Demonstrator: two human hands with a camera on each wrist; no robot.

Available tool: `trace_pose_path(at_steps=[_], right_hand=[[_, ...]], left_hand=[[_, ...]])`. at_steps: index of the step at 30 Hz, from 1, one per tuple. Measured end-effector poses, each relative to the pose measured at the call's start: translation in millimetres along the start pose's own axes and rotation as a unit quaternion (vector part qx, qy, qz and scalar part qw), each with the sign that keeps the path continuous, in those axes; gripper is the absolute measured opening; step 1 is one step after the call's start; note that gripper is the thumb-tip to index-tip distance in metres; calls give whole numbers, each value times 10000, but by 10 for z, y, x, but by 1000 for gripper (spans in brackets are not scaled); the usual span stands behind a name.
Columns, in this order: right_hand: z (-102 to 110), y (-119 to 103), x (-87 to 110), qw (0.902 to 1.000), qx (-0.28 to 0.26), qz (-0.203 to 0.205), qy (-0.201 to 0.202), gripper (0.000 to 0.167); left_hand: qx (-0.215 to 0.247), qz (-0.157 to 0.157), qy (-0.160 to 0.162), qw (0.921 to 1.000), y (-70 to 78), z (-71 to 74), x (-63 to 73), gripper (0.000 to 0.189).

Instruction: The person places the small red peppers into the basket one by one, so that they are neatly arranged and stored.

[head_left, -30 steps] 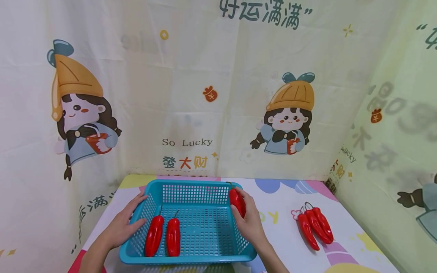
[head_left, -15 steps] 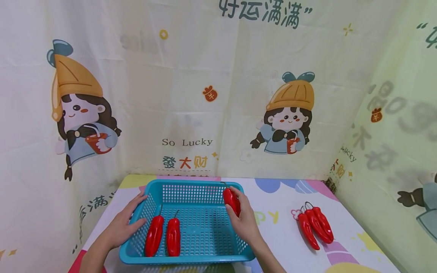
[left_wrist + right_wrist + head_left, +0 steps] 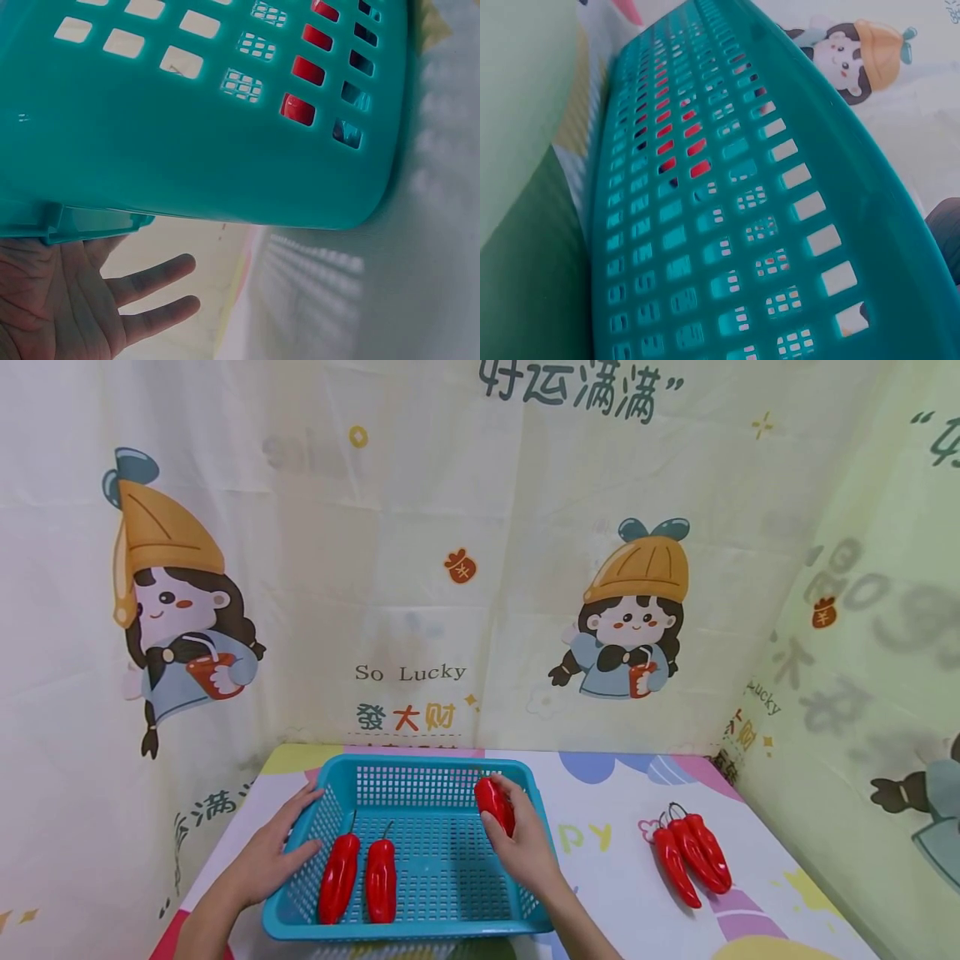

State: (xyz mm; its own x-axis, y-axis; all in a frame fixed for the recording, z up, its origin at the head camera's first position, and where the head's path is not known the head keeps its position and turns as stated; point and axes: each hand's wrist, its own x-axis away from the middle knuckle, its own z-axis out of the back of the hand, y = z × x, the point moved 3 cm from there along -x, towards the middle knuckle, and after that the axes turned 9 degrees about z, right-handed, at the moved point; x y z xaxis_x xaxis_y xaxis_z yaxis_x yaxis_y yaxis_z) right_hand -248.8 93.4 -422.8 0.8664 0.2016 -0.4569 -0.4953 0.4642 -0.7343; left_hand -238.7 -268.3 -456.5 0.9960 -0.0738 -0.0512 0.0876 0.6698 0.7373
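A glossy red chili pepper (image 3: 493, 804) is held by my right hand (image 3: 523, 847), thumb on one side and fingers on the other. It is over the right part of a blue plastic basket (image 3: 431, 931), at the far right corner. My left hand (image 3: 266, 856) rests on the basket's left rim, its thumb over the edge. In the left wrist view two fingers (image 3: 161, 281) of that hand stretch straight out beside the basket wall (image 3: 187, 150). Inside the basket, a leftmost red chili (image 3: 339, 878) and a second chili (image 3: 381, 881) lie side by side, stems pointing away.
A group of three red chilies (image 3: 690, 856) lies on the patterned table (image 3: 600, 885), right of the basket. A printed cloth backdrop (image 3: 420, 527) hangs behind the table and along both sides. In the right wrist view, the perforated basket wall (image 3: 705, 195) fills the middle.
My right hand has moved left with the chili, from the basket's right rim to over its inside. My left hand, the basket and the other chilies stay where they were.
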Motion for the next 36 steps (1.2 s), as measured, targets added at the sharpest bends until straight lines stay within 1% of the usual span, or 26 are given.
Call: trace_pose_path(at_steps=[4, 11, 13, 18, 28, 32, 36], right_hand=[[-28, -37, 10, 9996, -49, -202, -165, 77], [-81, -90, 33, 9974, -508, -282, -427, 75], [-102, -96, 30, 9963, -612, -357, -492, 75], [-155, -106, 10, 9923, -784, -716, -634, 74], [-273, -146, 13, 9770, -1382, -1323, -938, 74], [-315, -162, 17, 9696, -1621, -1500, -1048, 72], [-364, -169, 19, 9641, -1742, -1649, -1136, 72]], left_hand=[[18, 85, -83, 9999, -17, -8, -12, 82], [1, 146, -75, 9999, -25, -19, -10, 83], [-5, 141, -62, 9999, -24, -17, -10, 82], [-48, 83, -55, 9999, -17, -10, -9, 82], [-77, 78, -104, 9999, -2, 1, -31, 85], [-42, 90, -100, 9999, 4, 0, -15, 84], [-49, 80, -80, 9999, 3, -1, -13, 84]])
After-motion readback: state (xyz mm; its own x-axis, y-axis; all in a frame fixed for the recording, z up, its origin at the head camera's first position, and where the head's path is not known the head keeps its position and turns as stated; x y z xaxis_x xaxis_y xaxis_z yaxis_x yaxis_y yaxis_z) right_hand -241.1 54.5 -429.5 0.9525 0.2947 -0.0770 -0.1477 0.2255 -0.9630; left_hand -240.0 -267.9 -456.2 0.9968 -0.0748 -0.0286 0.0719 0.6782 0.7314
